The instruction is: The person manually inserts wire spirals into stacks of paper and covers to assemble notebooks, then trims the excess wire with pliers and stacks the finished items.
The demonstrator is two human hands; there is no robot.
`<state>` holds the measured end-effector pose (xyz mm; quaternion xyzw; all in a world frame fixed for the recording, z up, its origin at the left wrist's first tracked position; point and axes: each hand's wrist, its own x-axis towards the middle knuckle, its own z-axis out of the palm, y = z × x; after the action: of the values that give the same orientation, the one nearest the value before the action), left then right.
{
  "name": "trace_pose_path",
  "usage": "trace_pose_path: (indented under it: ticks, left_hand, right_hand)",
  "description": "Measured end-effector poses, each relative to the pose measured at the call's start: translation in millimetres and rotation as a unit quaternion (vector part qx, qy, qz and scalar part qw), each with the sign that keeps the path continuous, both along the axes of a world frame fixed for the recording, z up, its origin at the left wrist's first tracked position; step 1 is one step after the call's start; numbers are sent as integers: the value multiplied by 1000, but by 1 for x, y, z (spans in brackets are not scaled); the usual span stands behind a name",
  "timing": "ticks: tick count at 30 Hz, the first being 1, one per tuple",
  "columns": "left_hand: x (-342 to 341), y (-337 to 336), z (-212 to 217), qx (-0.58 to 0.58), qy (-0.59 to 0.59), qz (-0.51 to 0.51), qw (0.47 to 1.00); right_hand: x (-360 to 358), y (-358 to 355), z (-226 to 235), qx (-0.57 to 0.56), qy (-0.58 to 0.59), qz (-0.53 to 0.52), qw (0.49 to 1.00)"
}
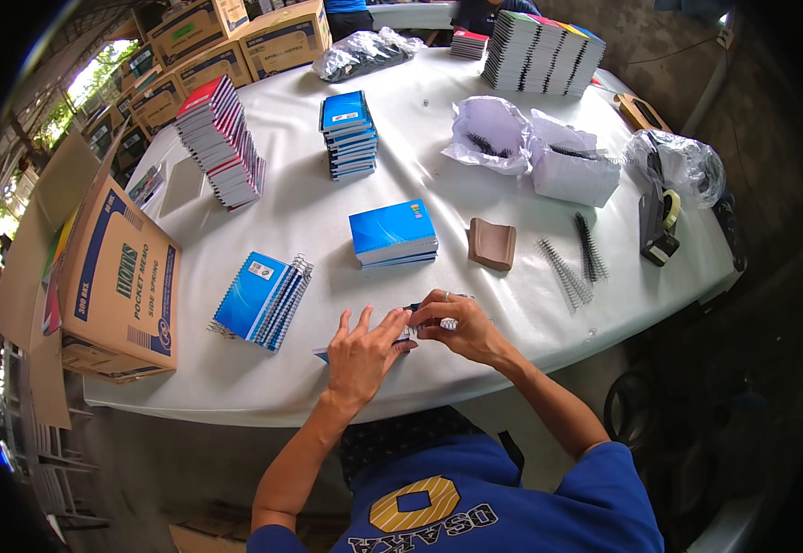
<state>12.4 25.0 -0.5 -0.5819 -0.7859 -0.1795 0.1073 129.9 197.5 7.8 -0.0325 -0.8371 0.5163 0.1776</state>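
Near the table's front edge, my left hand point(357, 355) steadies a small blue-covered notebook point(320, 354), its thumb and fingers closing on the notebook's edge. Most of that notebook is hidden under my hands. Against the same edge, my right hand point(461, 332) pinches a wire spiral point(448, 324), its thumb and forefinger closed. How far the spiral runs through the pages is hidden by my fingers. Left of my hands lie several spiral-bound blue notebooks point(259, 293), overlapping. Beyond my hands rests a stack of blue notebooks point(392, 230) with no spirals visible on it.
A brown curved block point(492, 244) and loose black spirals point(590, 247) lie to the right. Paper-lined containers point(575, 175) hold more spirals. A tape dispenser point(660, 230) stands far right. Notebook stacks point(222, 143) and an open carton point(120, 276) occupy the left.
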Motion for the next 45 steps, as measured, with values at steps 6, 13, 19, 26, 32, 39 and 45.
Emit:
trace_pose_path:
  ticks: [6, 13, 19, 26, 32, 39, 45]
  left_hand:
    - [-2, -1, 5, -34, -10, -1, 999]
    - [1, 3, 12, -19, -37, -3, 999]
    - [0, 3, 21, -121, -107, 19, 987]
    - [-8, 1, 20, -140, -106, 3, 984]
    - [-9, -6, 19, -217, -65, -38, 973]
    - [-7, -15, 27, -86, -39, -20, 995]
    - [-24, -30, 16, -56, -11, 42, 997]
  right_hand:
    - [-1, 7, 19, -9, -116, 86, 990]
    - [10, 3, 11, 275, -31, 15, 961]
    - [9, -6, 21, 323, -29, 13, 946]
    - [6, -19, 30, 200, -85, 48, 975]
    - [-1, 75, -2, 218, 0, -7, 976]
    - [-11, 153, 36, 251, -299, -64, 918]
    - [-45, 52, 46, 48, -274, 298, 913]
